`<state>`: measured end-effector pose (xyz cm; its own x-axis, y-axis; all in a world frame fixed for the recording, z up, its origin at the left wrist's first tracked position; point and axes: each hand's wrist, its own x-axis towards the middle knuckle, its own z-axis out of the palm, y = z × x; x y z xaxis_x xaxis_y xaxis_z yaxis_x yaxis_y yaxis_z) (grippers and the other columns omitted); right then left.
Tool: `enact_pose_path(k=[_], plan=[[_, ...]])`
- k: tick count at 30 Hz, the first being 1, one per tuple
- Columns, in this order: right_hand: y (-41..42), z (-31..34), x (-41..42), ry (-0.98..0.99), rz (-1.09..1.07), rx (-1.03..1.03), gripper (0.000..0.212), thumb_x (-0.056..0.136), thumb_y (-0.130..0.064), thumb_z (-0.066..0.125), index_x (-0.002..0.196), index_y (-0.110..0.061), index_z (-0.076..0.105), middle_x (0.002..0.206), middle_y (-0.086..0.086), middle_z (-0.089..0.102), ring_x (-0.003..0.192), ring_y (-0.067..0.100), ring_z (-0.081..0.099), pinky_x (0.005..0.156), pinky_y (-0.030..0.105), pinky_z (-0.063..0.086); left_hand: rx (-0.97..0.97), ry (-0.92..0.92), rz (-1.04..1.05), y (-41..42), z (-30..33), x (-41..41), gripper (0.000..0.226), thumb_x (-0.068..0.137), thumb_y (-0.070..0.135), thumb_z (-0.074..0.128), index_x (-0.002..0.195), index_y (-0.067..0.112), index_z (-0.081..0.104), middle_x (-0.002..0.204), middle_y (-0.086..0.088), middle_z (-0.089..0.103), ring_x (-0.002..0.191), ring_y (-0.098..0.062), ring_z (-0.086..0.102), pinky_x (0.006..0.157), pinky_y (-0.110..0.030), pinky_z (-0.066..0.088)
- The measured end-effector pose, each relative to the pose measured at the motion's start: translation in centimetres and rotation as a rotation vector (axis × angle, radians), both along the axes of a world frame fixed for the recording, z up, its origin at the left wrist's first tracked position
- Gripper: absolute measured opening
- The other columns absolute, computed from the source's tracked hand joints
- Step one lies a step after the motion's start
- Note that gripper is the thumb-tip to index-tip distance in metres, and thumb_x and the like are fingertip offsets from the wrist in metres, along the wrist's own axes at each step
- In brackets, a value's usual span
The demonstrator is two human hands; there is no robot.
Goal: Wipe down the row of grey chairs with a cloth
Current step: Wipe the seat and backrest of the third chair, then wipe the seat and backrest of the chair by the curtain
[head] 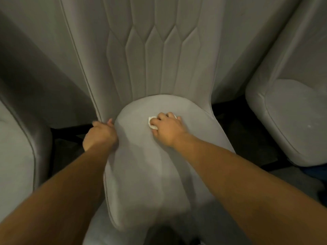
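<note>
The right hand (167, 129) presses a small white cloth (153, 123) onto the seat cushion of the middle grey chair (159, 167), fingers curled over the cloth so only its edges show, near the back of the seat. The left hand (100, 134) grips the left edge of the same chair where seat meets backrest. Another grey chair (292, 121) stands just beside it on the right, and a third (16, 147) on the left.
</note>
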<state>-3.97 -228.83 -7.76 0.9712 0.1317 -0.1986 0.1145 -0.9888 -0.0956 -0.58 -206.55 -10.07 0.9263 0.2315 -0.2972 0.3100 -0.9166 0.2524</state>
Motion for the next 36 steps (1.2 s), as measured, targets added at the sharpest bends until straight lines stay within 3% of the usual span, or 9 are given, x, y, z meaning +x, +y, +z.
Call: enact_pose_path(k=[2,3,5,7,12,17,23,27,36], plan=[[-0.7,2.8,-1.1,0.155,-0.052,-0.031,0.031,0.099,-0.037,0.043,0.126,-0.029,0.056,0.131,0.006,0.05,0.121,0.033,0.042,0.097,0.049,0.033,0.026,0.297,-0.18,1.1,2.0,-0.5,0.052,0.102,0.039,0.04,0.143,0.006,0.042,0.142,-0.02,0.048,0.127,-0.036,0.047,0.101,-0.041,0.039],[-1.1,4.4,-1.7,0.206,-0.078,-0.039,0.032,0.099,-0.037,0.042,0.127,-0.028,0.056,0.131,0.007,0.05,0.122,0.033,0.041,0.098,0.05,0.032,0.043,0.343,-0.22,1.1,3.7,-1.4,0.05,0.103,0.039,0.04,0.14,0.006,0.047,0.14,-0.018,0.05,0.125,-0.035,0.049,0.098,-0.038,0.041],[-1.8,8.0,-3.0,0.231,-0.112,-0.036,0.032,0.099,-0.036,0.042,0.127,-0.027,0.055,0.131,0.009,0.049,0.122,0.034,0.041,0.098,0.051,0.032,0.055,0.232,-0.198,1.1,7.2,-3.7,0.044,0.101,0.039,0.04,0.13,0.008,0.056,0.127,-0.015,0.059,0.111,-0.034,0.057,0.081,-0.037,0.044],[-2.5,12.1,-4.3,0.213,-0.128,-0.038,0.031,0.099,-0.037,0.042,0.126,-0.028,0.055,0.13,0.008,0.05,0.12,0.034,0.041,0.096,0.049,0.032,0.102,0.155,-0.248,1.0,11.0,-6.0,0.04,0.1,0.036,0.04,0.125,0.01,0.057,0.12,-0.014,0.06,0.104,-0.033,0.058,0.074,-0.035,0.041],[-3.0,24.8,-7.4,0.174,-0.208,-0.025,0.036,0.099,-0.04,0.04,0.13,-0.029,0.054,0.131,0.007,0.051,0.121,0.033,0.041,0.095,0.048,0.034,0.215,0.024,-0.57,1.8,23.0,-9.2,0.038,0.1,0.033,0.039,0.126,0.012,0.057,0.121,-0.012,0.058,0.106,-0.031,0.055,0.083,-0.038,0.046],[-2.4,36.5,-13.0,0.159,-0.288,0.031,0.036,0.099,-0.042,0.041,0.131,-0.029,0.053,0.129,0.007,0.052,0.119,0.032,0.041,0.094,0.048,0.035,0.243,-0.048,-0.695,2.4,35.4,-11.8,0.039,0.097,0.034,0.043,0.128,0.014,0.056,0.126,-0.011,0.058,0.111,-0.032,0.054,0.089,-0.042,0.045],[-4.5,47.4,-18.5,0.054,-0.397,0.095,0.032,0.097,-0.04,0.045,0.124,-0.028,0.057,0.122,0.004,0.053,0.114,0.03,0.043,0.086,0.042,0.037,0.26,-0.08,-0.736,-0.3,45.8,-13.9,0.033,0.097,0.03,0.04,0.118,0.011,0.057,0.117,-0.013,0.06,0.104,-0.034,0.056,0.087,-0.042,0.046],[-8.4,52.3,-21.8,-0.004,-0.473,0.133,0.032,0.094,-0.04,0.048,0.124,-0.029,0.057,0.123,0.005,0.054,0.118,0.03,0.045,0.096,0.048,0.042,0.256,-0.114,-0.827,-5.0,50.3,-17.1,0.041,0.098,0.032,0.04,0.131,0.012,0.052,0.129,-0.014,0.056,0.116,-0.033,0.052,0.092,-0.042,0.043],[-25.4,55.5,-29.0,-0.072,-0.52,0.204,0.033,0.093,-0.041,0.051,0.123,-0.03,0.058,0.123,0.003,0.054,0.118,0.029,0.044,0.095,0.045,0.04,0.321,-0.205,-0.878,-20.4,55.8,-22.9,0.047,0.096,0.036,0.04,0.137,0.015,0.048,0.139,-0.009,0.051,0.129,-0.029,0.041,0.099,-0.044,0.037]])
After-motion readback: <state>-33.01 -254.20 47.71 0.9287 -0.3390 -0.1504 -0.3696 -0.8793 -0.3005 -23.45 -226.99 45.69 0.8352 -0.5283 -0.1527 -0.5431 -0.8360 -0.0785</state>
